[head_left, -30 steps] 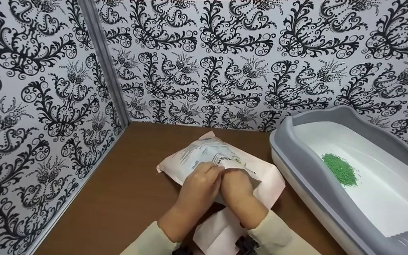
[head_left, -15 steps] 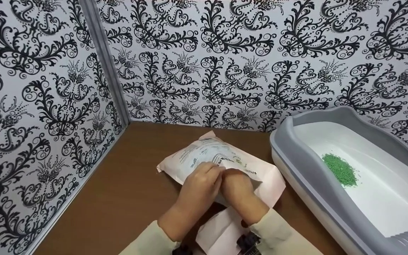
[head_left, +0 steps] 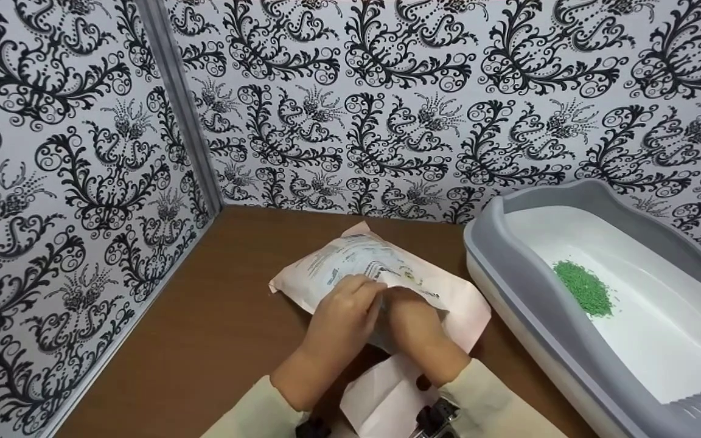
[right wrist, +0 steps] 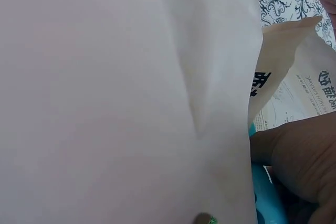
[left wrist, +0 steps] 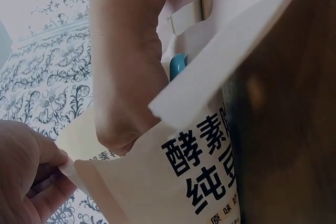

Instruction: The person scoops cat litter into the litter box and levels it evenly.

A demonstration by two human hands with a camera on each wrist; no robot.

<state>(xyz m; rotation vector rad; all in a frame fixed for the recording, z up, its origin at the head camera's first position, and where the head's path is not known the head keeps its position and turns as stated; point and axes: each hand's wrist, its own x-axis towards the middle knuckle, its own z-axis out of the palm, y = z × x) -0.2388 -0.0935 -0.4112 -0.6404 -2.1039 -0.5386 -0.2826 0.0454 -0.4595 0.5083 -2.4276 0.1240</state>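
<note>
A pale pink and white litter bag (head_left: 350,258) with printed text lies on the brown table, its mouth facing me. My left hand (head_left: 344,310) pinches the edge of that mouth; the left wrist view shows the thumb and fingers (left wrist: 50,153) on the lip. Inside the opening is my right hand (head_left: 414,319), bent at the wrist, fingertips hidden. It grips a blue-green handle (right wrist: 269,198), whose far end is hidden by the bag. A bit of the same blue-green plastic (left wrist: 178,65) shows beside the right wrist in the left wrist view.
To the right stands a grey-rimmed white litter box (head_left: 536,283) with a small heap of green pellets (head_left: 583,289) in it. A pale pink flap (head_left: 384,392) lies below my wrists. Patterned panels (head_left: 326,109) close off the back and left of the table (head_left: 204,304).
My right hand and forearm have shifted slightly to the right within the bag mouth. My left hand keeps its pinch on the edge, and the bag stays almost still.
</note>
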